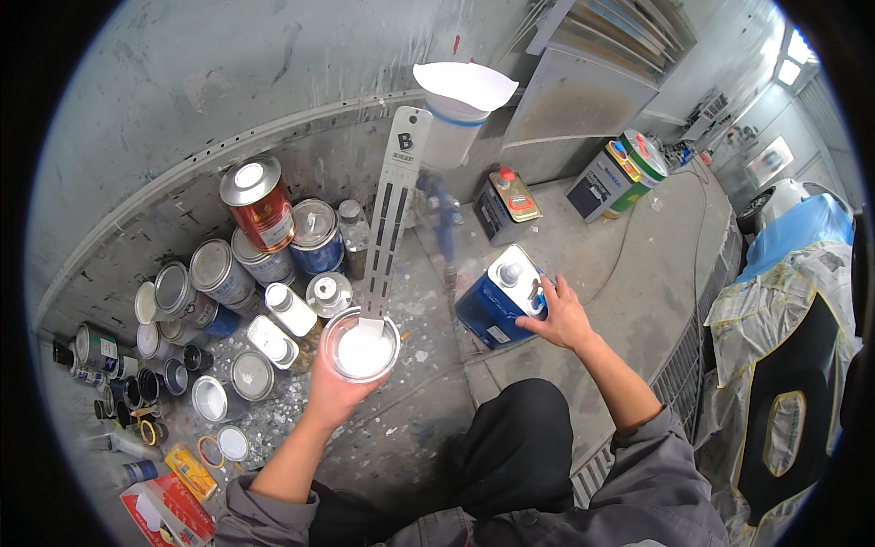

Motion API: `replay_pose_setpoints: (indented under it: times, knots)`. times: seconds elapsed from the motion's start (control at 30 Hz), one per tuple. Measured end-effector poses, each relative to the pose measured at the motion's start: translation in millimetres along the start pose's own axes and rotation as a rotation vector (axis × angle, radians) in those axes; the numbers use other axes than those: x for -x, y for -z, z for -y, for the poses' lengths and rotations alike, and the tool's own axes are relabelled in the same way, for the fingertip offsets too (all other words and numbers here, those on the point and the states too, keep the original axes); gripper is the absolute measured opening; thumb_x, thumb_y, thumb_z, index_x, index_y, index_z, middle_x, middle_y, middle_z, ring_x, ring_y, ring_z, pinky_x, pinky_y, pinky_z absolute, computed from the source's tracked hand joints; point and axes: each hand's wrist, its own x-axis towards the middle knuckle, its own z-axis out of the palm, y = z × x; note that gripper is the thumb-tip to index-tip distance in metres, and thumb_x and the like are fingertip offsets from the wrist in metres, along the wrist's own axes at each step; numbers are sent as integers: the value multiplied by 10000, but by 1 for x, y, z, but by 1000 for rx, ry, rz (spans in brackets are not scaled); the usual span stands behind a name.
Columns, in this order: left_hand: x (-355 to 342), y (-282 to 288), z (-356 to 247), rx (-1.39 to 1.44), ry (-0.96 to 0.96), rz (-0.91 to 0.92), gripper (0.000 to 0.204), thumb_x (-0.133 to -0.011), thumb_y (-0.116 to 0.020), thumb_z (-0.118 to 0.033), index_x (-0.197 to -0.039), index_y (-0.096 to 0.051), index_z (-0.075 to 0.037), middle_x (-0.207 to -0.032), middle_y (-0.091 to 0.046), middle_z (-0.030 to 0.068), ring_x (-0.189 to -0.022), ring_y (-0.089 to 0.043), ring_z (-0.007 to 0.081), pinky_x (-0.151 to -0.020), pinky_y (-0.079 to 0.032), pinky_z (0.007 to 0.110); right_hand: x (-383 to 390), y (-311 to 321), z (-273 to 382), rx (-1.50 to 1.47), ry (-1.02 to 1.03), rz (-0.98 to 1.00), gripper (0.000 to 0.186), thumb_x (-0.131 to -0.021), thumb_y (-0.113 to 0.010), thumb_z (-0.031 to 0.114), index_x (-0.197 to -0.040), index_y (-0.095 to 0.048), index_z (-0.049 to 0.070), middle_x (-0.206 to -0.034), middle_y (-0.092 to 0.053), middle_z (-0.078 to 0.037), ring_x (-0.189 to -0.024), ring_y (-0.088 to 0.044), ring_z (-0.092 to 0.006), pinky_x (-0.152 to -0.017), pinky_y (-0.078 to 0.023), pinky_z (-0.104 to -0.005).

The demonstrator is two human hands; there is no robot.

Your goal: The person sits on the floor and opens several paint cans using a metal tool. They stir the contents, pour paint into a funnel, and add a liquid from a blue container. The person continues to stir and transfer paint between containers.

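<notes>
My left hand (339, 394) is wrapped round a clear mixing cup (393, 357) of white paint (357, 354). A perforated metal mixing stick (390, 210) stands tilted in the cup, its lower end in the paint. At the right, my right hand (563, 314) reaches to a blue rectangular metal can (488, 305) on the floor. Its thumb and fingers are spread by the handle on the can's pale top; whether they touch it I cannot tell. Beyond the stick is a spray gun (444, 214) with a plastic cup (453, 137) and a white paper strainer (467, 87) on top.
Several paint tins (214, 273), bottles (292, 310) and lids crowd the floor along the left wall. A grey can with a red cap (507, 205) and green cans (643, 159) stand farther back. At right are a floor grate (674, 374) and a masked car part (784, 401).
</notes>
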Motion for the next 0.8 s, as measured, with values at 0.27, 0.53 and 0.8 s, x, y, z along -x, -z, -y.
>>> replay_pose_setpoints:
  times: [0.27,0.53,0.8]
  knots:
    - [0,-11,6,4,-19,-7,909,-694,-949,-103,-1458,-470,15,-1423,-561,135,-1342,-554,247,-1170,-421,397,-9,8,15,-58,-83,155,1070,-693,-922,506,-1596,-411,247,-1414,-510,-336,-1273,-509,-518,-1083,-479,-558]
    - [-2,-26,1,27,16,-9,951,-684,-985,-203,-1465,-485,8,-1478,-502,138,-1401,-497,261,-1208,-371,404,-17,151,28,58,77,247,871,-679,-918,473,-1468,-606,275,-1284,-607,-301,-1207,-565,-484,-1042,-517,-505]
    - [-9,-49,-21,-5,-67,7,884,-743,-953,-149,-1466,-468,3,-1364,-613,148,-1282,-606,262,-1112,-479,403,2,299,97,383,350,481,839,-668,-913,466,-1440,-639,285,-1206,-649,-231,-1157,-612,-424,-975,-545,-477]
